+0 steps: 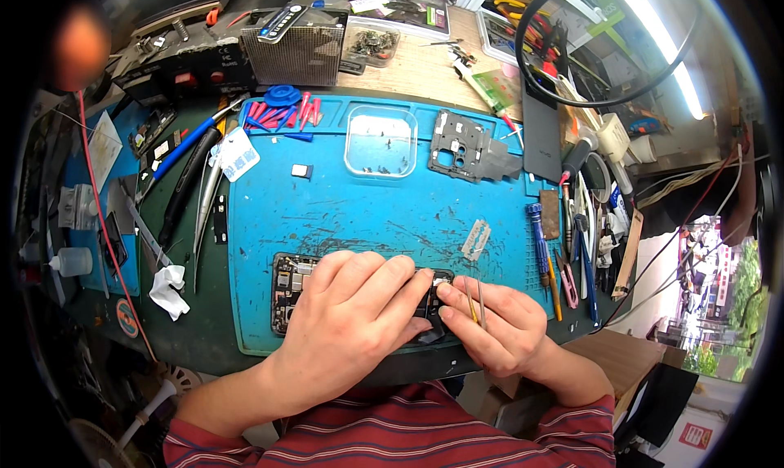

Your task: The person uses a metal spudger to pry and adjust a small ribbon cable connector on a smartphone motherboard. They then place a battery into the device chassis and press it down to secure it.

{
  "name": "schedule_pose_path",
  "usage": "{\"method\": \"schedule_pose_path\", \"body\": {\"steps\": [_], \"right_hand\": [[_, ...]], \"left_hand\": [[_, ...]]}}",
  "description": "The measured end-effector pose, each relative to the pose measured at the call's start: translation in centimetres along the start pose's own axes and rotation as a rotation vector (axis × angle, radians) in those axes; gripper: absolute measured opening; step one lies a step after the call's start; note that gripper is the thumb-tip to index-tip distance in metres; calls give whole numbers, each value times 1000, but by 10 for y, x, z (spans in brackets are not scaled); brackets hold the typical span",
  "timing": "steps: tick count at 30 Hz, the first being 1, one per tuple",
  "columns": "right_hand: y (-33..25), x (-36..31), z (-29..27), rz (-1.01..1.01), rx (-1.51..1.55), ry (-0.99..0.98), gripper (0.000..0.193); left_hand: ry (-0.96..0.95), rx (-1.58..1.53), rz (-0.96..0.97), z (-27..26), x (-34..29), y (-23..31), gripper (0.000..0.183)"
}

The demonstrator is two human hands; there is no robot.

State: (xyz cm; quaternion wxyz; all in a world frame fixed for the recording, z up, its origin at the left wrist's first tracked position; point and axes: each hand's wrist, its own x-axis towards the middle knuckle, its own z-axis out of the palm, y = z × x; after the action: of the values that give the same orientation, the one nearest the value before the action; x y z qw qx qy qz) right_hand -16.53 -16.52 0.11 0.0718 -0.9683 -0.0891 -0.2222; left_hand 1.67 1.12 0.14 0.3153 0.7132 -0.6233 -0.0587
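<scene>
An opened smartphone (287,292) lies on the blue repair mat (278,215) near its front edge, its circuit board bare at the left end. Across its middle rests my left hand (351,305), fingers bent over it and hiding much of it; the thumb tip is by a dark flap (431,332) at the near edge. Between the fingers of my right hand (502,329) is a pair of tweezers (482,305). Those fingertips are at the phone's right end, close to the left index finger. Whether they pinch a small part too is hidden.
Beyond the phone lie a razor blade (476,239), a clear tray (380,174) of tiny screws and a black phone inner cover (461,153). Screwdrivers (535,223) and other tools crowd the right; a soldering iron (178,202) and crumpled tissue (169,292) lie left.
</scene>
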Motion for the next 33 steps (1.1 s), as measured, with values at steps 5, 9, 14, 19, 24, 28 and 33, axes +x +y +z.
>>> {"method": "schedule_pose_path", "body": {"steps": [5, 9, 14, 19, 24, 28, 33], "right_hand": [[2, -2, -1, -24, -11, -8, 23], [3, -4, 1, 27, 81, 16, 25], [8, -4, 4, 83, 215, 64, 32], [12, -1, 0, 163, 363, 45, 48], [16, 5, -23, 371, 614, -71, 48], [8, 15, -20, 537, 778, -4, 34], [18, 21, -24, 532, 810, -68, 31]], "left_hand": [[12, 61, 51, -1, 0, 1, 51], [44, 96, 103, 0, -15, 15, 49], [-7, 219, 43, 12, -34, 30, 64], [-16, 311, 63, 20, -35, 30, 67], [-8, 308, 51, 20, -36, 30, 65], [-5, 305, 47, 20, -36, 31, 63], [2, 295, 34, 22, -36, 32, 62]]}}
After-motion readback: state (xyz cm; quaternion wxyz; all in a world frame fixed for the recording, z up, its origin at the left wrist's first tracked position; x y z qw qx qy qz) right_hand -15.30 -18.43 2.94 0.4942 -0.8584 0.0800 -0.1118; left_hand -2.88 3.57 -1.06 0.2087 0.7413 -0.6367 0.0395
